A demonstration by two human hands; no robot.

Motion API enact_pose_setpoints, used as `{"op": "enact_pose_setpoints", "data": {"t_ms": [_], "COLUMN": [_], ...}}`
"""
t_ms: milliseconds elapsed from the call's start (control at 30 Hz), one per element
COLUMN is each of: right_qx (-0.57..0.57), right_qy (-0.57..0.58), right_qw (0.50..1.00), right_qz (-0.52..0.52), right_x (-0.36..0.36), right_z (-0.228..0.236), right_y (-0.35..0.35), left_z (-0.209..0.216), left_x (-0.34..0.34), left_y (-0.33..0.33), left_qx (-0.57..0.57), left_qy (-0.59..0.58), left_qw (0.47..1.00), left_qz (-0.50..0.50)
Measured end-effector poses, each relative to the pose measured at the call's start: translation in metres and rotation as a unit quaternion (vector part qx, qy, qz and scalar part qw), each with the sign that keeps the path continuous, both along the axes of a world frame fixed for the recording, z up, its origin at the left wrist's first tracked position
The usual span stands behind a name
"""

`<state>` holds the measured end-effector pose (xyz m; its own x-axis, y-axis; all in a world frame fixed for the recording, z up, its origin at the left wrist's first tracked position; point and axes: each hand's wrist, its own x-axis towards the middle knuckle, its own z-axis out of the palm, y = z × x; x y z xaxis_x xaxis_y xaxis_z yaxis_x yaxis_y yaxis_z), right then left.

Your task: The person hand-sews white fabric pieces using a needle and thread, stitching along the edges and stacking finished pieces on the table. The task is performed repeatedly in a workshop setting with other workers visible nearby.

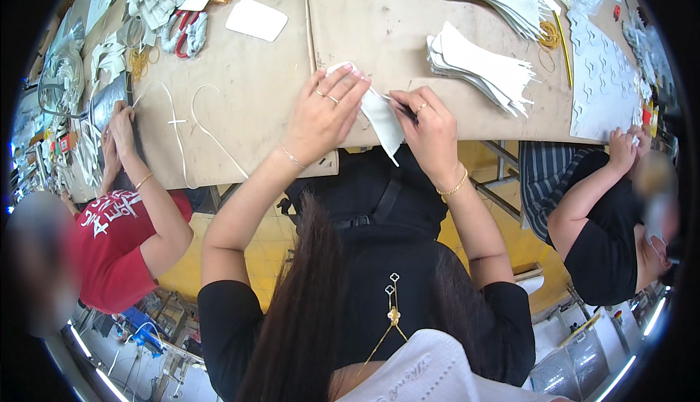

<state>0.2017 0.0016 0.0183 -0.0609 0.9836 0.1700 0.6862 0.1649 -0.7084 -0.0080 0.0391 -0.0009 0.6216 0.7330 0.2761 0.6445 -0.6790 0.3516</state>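
My left hand [324,114] pins the white, tapered flat fabric piece [383,117] at the table's near edge; its long axis hangs toward me. My right hand [430,128], just right, pinches a dark pen [403,109] on it.

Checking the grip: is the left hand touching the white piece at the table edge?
Touching. The head view shows the left hand with its fingers pressed on the white piece, no gap between them.

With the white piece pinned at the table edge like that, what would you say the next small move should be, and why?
Probably a short stroke with the dark tool along the white piece. The left hand presses its upper end flat on the table, the right hand pinches a thin dark tool with its tip against the piece, and the lower end hangs free over the edge.
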Motion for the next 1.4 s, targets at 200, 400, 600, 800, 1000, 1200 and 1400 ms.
{"op": "enact_pose_setpoints", "data": {"t_ms": [200, 400, 600, 800, 1000, 1200, 1400], "right_qx": [0.047, 0.119, 0.148, 0.142, 0.129, 0.117, 0.109], "right_qy": [-0.047, -0.134, -0.183, -0.21, -0.228, -0.232, -0.245], "right_qw": [0.996, 0.974, 0.951, 0.938, 0.928, 0.925, 0.921], "right_qz": [0.059, 0.137, 0.2, 0.235, 0.265, 0.277, 0.282], "right_x": [-0.002, 0.015, 0.021, 0.022, 0.023, 0.023, 0.023], "right_z": [0.003, 0.003, 0.003, 0.009, 0.014, 0.018, 0.017], "right_y": [0.009, 0.007, 0.011, 0.016, 0.021, 0.023, 0.022], "left_z": [0.002, 0.0, -0.002, -0.002, -0.001, -0.002, 0.0], "left_x": [-0.009, -0.007, -0.008, -0.009, -0.01, -0.01, -0.01], "left_y": [0.004, 0.002, 0.001, 0.0, -0.001, -0.001, -0.003], "left_qx": [0.016, 0.017, 0.02, 0.026, 0.027, 0.031, 0.023], "left_qy": [0.036, 0.04, 0.054, 0.082, 0.091, 0.099, 0.112], "left_qw": [0.999, 0.999, 0.998, 0.996, 0.995, 0.994, 0.993], "left_qz": [-0.006, 0.001, -0.005, -0.015, -0.019, -0.027, -0.03]}}
